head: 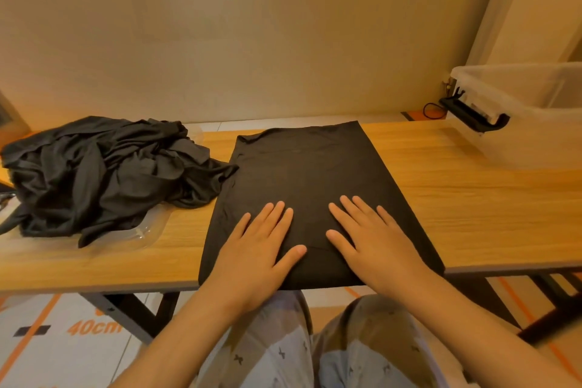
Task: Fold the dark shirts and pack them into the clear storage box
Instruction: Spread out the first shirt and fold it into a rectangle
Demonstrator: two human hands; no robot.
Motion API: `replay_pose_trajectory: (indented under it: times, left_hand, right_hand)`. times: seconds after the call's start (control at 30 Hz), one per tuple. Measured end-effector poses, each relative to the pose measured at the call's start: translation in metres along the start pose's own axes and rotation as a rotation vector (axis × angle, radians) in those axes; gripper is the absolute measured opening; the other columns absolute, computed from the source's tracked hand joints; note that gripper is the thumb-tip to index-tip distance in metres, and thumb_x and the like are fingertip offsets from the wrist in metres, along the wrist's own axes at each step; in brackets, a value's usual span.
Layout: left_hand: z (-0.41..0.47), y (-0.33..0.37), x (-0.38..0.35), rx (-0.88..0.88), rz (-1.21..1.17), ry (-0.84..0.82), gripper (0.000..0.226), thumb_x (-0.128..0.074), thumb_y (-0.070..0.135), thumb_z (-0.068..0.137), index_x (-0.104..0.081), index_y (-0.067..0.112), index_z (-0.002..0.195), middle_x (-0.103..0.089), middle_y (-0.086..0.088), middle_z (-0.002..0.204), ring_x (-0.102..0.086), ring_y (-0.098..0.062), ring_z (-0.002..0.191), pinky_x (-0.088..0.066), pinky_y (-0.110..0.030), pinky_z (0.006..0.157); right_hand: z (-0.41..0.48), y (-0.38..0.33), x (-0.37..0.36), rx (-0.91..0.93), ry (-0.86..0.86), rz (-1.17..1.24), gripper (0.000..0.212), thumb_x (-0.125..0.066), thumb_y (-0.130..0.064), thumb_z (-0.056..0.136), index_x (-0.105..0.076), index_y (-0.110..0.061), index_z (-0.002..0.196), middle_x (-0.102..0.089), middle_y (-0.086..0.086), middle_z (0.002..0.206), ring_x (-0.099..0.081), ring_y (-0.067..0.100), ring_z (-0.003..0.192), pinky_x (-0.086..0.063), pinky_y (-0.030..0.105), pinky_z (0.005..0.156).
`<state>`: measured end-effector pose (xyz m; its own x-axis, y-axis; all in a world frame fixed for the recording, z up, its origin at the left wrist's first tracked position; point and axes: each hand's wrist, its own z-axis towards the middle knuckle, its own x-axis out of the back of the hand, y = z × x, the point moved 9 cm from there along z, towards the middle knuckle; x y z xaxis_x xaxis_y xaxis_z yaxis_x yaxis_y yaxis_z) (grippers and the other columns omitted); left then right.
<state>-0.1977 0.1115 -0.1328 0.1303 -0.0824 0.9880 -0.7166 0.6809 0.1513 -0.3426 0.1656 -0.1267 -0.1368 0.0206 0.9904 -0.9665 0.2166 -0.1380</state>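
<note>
While both palms lie flat on it, the partly folded dark shirt (315,173) sits at the near edge of the desk (456,198), hem slightly overhanging. Grip unclosed on either side: left hand (258,246) and right hand (374,239) press with fingers straight and spread. Cloth judged light, limp, non-slippery; best taken at the near corners, not mid-panel. Left: pile of unfolded dark shirts (94,173) heaped on a clear plastic lid (148,230). Far right: clear storage box (529,116), open; no dark cloth shows through its walls.
</note>
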Motion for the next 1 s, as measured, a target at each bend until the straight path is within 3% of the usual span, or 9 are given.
replay_pose_trajectory:
  times: [0.1,0.2,0.37,0.67,0.8,1.0]
  left_hand:
    - [0.024,0.006,0.014,-0.023,-0.056,-0.013,0.063,-0.016,0.055,0.099,0.002,0.03,0.154,0.01,0.012,0.16,0.014,-0.002,0.145,0.006,-0.033,0.121]
    - [0.065,0.0,0.017,-0.012,-0.061,-0.027,0.057,-0.02,0.042,0.104,0.001,0.025,0.154,0.008,0.007,0.162,0.01,-0.006,0.147,0.005,-0.034,0.121]
    - [0.08,-0.037,0.001,0.077,-0.023,-0.077,0.063,-0.021,0.051,0.101,0.0,0.026,0.155,0.006,0.007,0.162,0.008,-0.008,0.148,0.003,-0.034,0.121]
    - [0.058,-0.085,0.008,0.144,-0.074,-0.119,0.062,-0.021,0.052,0.1,0.001,0.031,0.153,0.009,0.011,0.16,0.01,-0.004,0.146,0.006,-0.031,0.119]
    - [0.086,-0.074,0.025,0.101,-0.089,-0.048,0.064,-0.022,0.052,0.1,0.002,0.028,0.154,0.01,0.011,0.16,0.011,-0.005,0.146,0.008,-0.033,0.119]
    - [0.172,-0.051,0.032,-0.029,-0.109,-0.014,0.055,-0.036,0.038,0.102,-0.02,0.023,0.153,-0.017,0.003,0.161,-0.012,-0.013,0.148,-0.011,-0.034,0.119]
  right_hand:
    - [0.021,-0.015,0.015,0.085,0.052,0.013,0.055,-0.016,-0.047,0.102,-0.003,-0.031,0.153,0.004,-0.008,0.161,0.012,0.009,0.147,0.007,0.038,0.119]
    - [0.056,-0.031,0.012,0.14,0.014,0.015,0.052,-0.017,-0.038,0.105,-0.004,-0.026,0.154,0.003,-0.006,0.162,0.01,0.011,0.147,0.005,0.04,0.12]
    - [0.082,-0.003,-0.003,0.106,-0.099,-0.028,0.052,-0.016,-0.036,0.105,0.0,-0.028,0.154,0.005,-0.006,0.162,0.008,0.011,0.148,0.002,0.039,0.12]
    - [0.073,0.091,0.004,-0.092,-0.091,-0.034,0.054,-0.016,-0.042,0.104,0.0,-0.029,0.154,0.004,-0.009,0.161,0.008,0.007,0.147,0.002,0.037,0.119]
    - [0.089,0.069,0.019,-0.06,-0.032,-0.012,0.054,-0.018,-0.04,0.104,-0.001,-0.028,0.154,0.003,-0.009,0.161,0.006,0.008,0.147,0.003,0.037,0.118]
    - [0.163,0.009,0.023,0.134,-0.033,0.002,0.05,-0.024,-0.033,0.105,-0.016,-0.023,0.154,-0.013,-0.005,0.161,-0.004,0.01,0.148,-0.003,0.037,0.119]
